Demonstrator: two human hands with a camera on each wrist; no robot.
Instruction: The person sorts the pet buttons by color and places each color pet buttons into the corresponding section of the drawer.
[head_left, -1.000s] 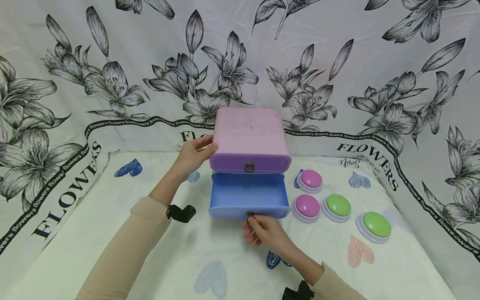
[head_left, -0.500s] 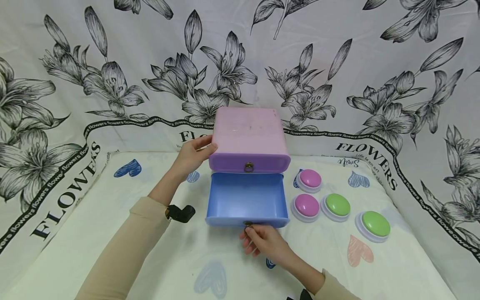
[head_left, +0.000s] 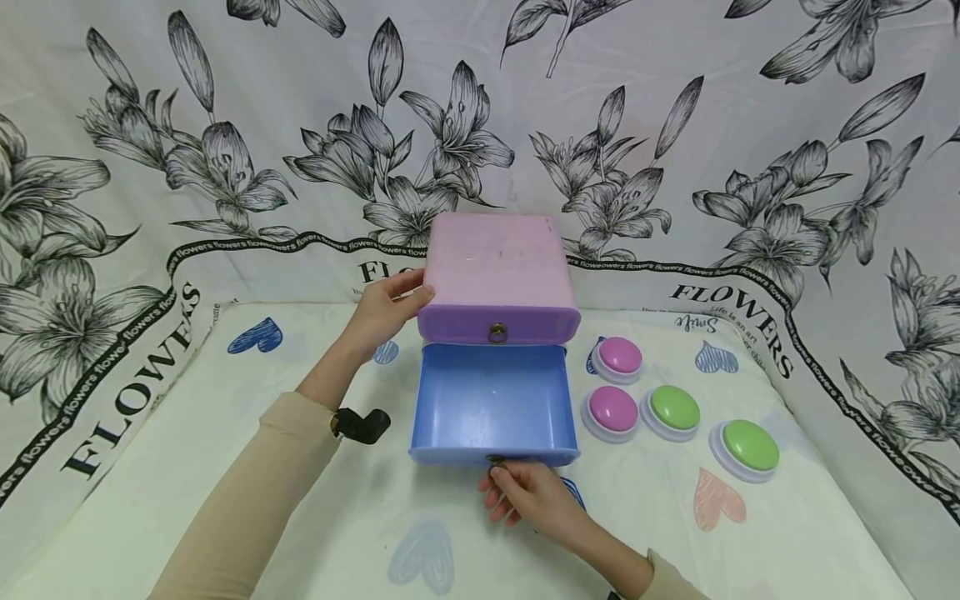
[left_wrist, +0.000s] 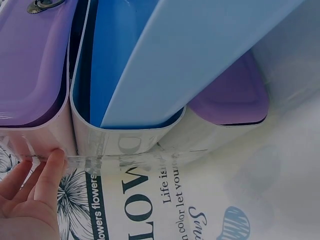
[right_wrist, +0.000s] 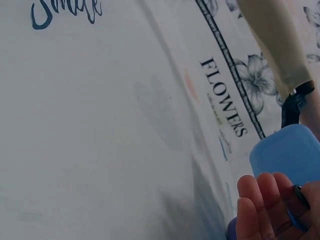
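Note:
A small drawer cabinet with a pink top [head_left: 498, 258] stands at the back centre. Its blue drawer [head_left: 493, 400] is pulled far out, and nothing lies inside. Above it, the purple drawer [head_left: 457, 325] is closed. My right hand [head_left: 536, 500] pinches the small ring handle [right_wrist: 298, 192] on the blue drawer's front between thumb and finger, the other fingers loosely bent below. My left hand [head_left: 386, 307] rests against the cabinet's left side with extended fingers. In the left wrist view, another purple drawer [left_wrist: 235, 92] shows below the blue one.
Right of the cabinet sit two round pink-topped push buttons [head_left: 613, 408] and two green-topped ones [head_left: 675, 408], all on white bases. The white cloth [head_left: 315, 517] has heart prints. Behind the cabinet hangs a flower-printed curtain [head_left: 480, 108].
The blue drawer has slid further out toward me, drawn by my right hand on the ring handle. My left hand has stayed against the cabinet's side.

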